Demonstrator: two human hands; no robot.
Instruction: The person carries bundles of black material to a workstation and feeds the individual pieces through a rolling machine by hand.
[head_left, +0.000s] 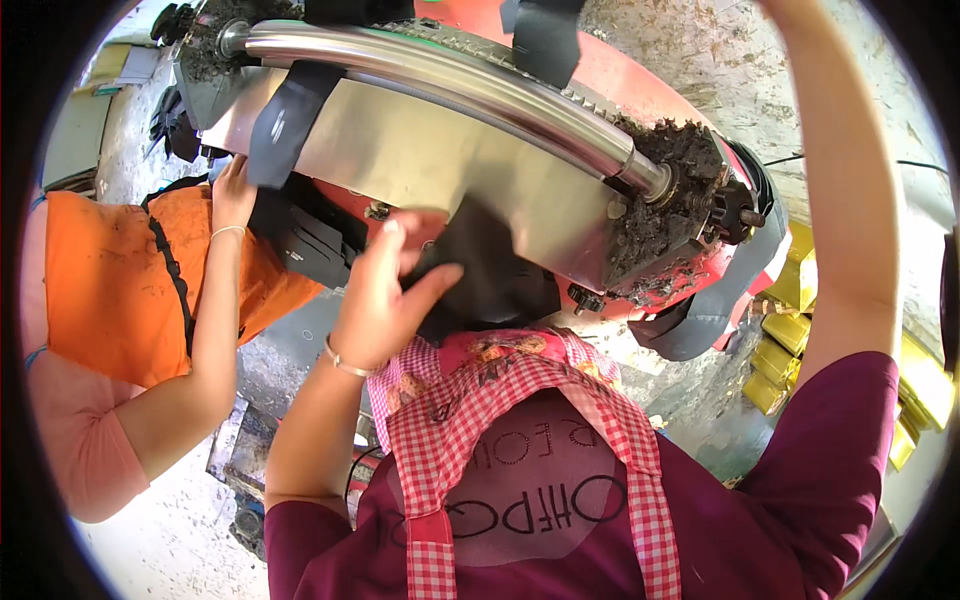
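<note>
My left hand (385, 285) is in front of a machine with a shiny metal roller (450, 80) and a sloping metal plate (400, 140). Its thumb and fingers are spread apart, with a gap between them. Just beside the fingertips is a black sheet piece (485, 235), blurred by motion, low on the plate. Under it, more dark pieces (510, 290) lie against my red checked apron (440, 430). My right forearm (850, 180) reaches up past the roller's right end, and its hand is beyond the upper edge.
At left, a co-worker in an orange apron (115, 280) has a hand (232, 190) by the plate, near a dark strip (285, 125). Another dark piece (547, 45) hangs behind the roller. Black scraps cake the gear end (690, 190). Yellow bundles (780, 350) lie at right.
</note>
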